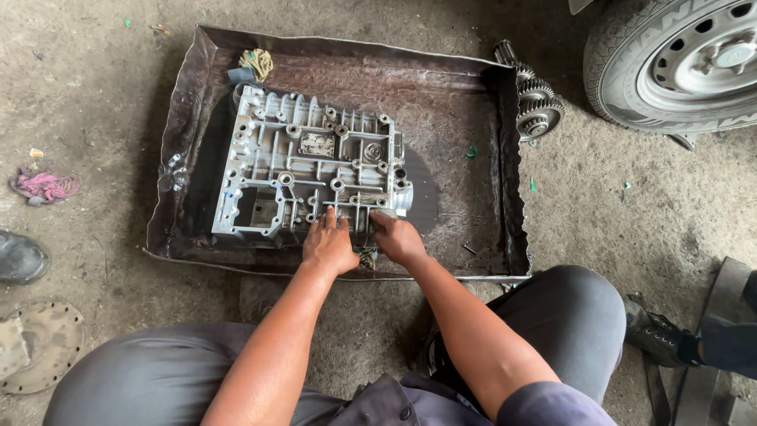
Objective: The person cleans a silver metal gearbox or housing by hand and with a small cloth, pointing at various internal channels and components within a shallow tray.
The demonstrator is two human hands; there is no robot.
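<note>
A silver cast-metal valve body (303,170) with many channels and bolt holes lies flat in a dark, oily sheet-metal tray (465,118) on the ground. My left hand (329,244) rests palm-down on the near edge of the casting, fingers spread on its surface. Just to the right, my right hand (398,237) grips the casting's near right corner, fingers curled over the edge. A small dirty object under my hands by the tray's front lip is mostly hidden.
A gear shaft (536,102) lies beyond the tray's right rim, near a car wheel (678,63). A rag (256,61) sits in the tray's far corner. A pink cloth (46,187), a shoe (20,256) and a round metal plate (43,343) lie left. Another person's shoe (658,331) is at right.
</note>
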